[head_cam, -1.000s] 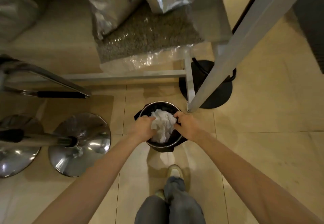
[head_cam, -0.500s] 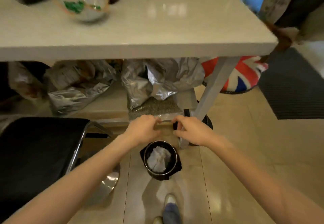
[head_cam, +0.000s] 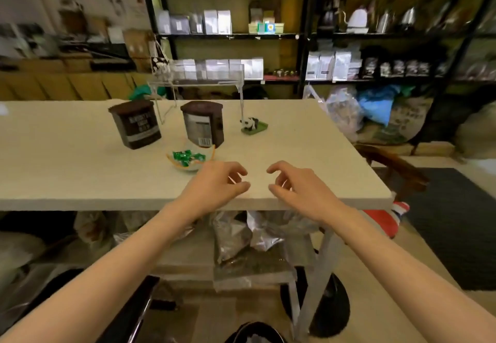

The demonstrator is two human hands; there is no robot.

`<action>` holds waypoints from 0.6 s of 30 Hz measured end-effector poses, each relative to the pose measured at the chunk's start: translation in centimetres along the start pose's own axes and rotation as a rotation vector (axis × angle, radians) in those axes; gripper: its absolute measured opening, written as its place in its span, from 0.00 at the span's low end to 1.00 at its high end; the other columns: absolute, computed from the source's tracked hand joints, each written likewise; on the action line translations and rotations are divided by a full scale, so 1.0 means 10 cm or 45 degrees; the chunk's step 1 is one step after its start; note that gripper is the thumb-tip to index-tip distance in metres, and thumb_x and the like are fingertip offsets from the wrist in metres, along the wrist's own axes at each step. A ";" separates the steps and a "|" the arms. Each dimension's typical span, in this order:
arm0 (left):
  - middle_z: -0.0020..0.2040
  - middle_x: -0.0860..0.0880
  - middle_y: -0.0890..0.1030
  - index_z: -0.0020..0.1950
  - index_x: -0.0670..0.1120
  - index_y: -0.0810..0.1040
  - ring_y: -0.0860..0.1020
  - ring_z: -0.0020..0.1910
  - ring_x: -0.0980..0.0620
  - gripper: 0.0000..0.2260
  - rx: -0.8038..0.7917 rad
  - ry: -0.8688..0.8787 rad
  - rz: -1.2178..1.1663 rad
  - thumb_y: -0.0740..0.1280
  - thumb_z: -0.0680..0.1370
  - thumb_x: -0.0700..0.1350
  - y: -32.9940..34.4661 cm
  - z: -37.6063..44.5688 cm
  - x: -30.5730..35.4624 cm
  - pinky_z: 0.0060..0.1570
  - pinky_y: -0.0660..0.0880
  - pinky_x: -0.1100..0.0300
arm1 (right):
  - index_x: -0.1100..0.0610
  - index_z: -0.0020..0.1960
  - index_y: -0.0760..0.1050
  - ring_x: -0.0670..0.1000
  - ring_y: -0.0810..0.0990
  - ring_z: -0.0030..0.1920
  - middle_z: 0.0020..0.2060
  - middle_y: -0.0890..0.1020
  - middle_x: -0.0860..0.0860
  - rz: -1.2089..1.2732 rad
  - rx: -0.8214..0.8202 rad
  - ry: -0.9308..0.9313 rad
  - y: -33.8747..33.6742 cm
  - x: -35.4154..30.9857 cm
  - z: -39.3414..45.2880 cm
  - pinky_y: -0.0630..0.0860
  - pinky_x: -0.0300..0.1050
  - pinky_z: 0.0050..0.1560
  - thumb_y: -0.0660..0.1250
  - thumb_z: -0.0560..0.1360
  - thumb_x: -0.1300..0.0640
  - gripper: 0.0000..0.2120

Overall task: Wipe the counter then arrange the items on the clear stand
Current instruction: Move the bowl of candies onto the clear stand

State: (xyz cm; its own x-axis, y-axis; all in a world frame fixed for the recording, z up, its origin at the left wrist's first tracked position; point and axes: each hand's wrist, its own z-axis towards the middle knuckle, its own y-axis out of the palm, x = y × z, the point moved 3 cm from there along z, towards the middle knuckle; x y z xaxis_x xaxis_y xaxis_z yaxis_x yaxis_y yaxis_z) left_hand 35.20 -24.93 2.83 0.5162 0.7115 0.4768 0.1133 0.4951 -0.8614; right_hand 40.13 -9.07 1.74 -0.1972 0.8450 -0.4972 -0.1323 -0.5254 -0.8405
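Both hands, the left hand (head_cam: 214,184) and right hand (head_cam: 300,187), hover empty with loosely curled fingers over the counter's (head_cam: 308,138) near edge, seemingly poised to gather the candy bowl (head_cam: 188,158), two dark tins (head_cam: 135,123) and panda figurine (head_cam: 251,123) standing near the clear stand (head_cam: 198,82) at the far edge.

Your two forearms run bare from the lower corners of the frame up to its centre, with no sleeve showing on either. Your left hand (head_cam: 214,184) and right hand (head_cam: 300,184) are bare too: no gloves, rings, watch or bands are visible.
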 end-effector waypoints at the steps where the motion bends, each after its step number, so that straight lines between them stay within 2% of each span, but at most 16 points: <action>1: 0.53 0.48 0.82 0.59 0.48 0.76 0.78 0.46 0.54 0.15 0.047 -0.013 0.004 0.66 0.74 0.50 -0.06 0.05 -0.03 0.52 0.76 0.56 | 0.51 0.63 0.68 0.51 0.79 0.46 0.42 0.77 0.46 0.004 0.038 -0.019 -0.03 -0.01 0.09 0.77 0.51 0.50 0.61 0.75 0.52 0.16; 6: 0.59 0.49 0.77 0.65 0.49 0.70 0.75 0.53 0.53 0.20 0.261 -0.092 0.016 0.66 0.74 0.52 -0.22 0.31 -0.21 0.53 0.72 0.58 | 0.51 0.65 0.66 0.51 0.78 0.47 0.47 0.78 0.48 0.088 0.116 -0.057 -0.06 0.02 0.54 0.75 0.47 0.48 0.61 0.76 0.51 0.19; 8: 0.62 0.49 0.75 0.66 0.49 0.69 0.74 0.58 0.52 0.22 0.337 -0.101 0.045 0.66 0.74 0.53 -0.23 0.39 -0.32 0.56 0.70 0.59 | 0.51 0.67 0.64 0.51 0.78 0.49 0.51 0.78 0.50 0.143 0.117 -0.055 -0.03 0.04 0.70 0.73 0.43 0.48 0.62 0.76 0.52 0.20; 10: 0.65 0.49 0.73 0.68 0.49 0.67 0.71 0.62 0.52 0.25 0.423 -0.128 0.060 0.67 0.73 0.53 -0.22 0.44 -0.46 0.59 0.67 0.60 | 0.52 0.67 0.63 0.51 0.78 0.49 0.54 0.78 0.51 0.187 0.096 -0.077 0.05 0.06 0.86 0.74 0.44 0.49 0.62 0.76 0.52 0.21; 14: 0.71 0.49 0.65 0.70 0.49 0.62 0.63 0.69 0.51 0.34 0.505 -0.263 0.045 0.70 0.68 0.57 -0.17 0.45 -0.73 0.67 0.63 0.57 | 0.49 0.68 0.61 0.49 0.76 0.52 0.57 0.76 0.50 0.249 0.032 -0.114 0.30 0.08 1.12 0.77 0.48 0.54 0.63 0.75 0.51 0.24; 18: 0.76 0.48 0.55 0.73 0.49 0.55 0.53 0.74 0.49 0.45 0.532 -0.438 0.076 0.72 0.63 0.62 -0.10 0.43 -0.97 0.73 0.55 0.53 | 0.49 0.71 0.58 0.49 0.75 0.57 0.61 0.74 0.51 0.320 -0.086 -0.133 0.56 0.07 1.39 0.75 0.46 0.58 0.63 0.75 0.50 0.26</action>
State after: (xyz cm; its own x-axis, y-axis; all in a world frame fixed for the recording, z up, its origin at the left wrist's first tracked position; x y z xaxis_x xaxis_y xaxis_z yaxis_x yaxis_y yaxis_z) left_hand 26.41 -30.13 -0.20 0.1958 0.8318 0.5195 -0.2909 0.5551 -0.7792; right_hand 25.72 -12.77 -0.28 -0.3150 0.6722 -0.6700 -0.0022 -0.7065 -0.7077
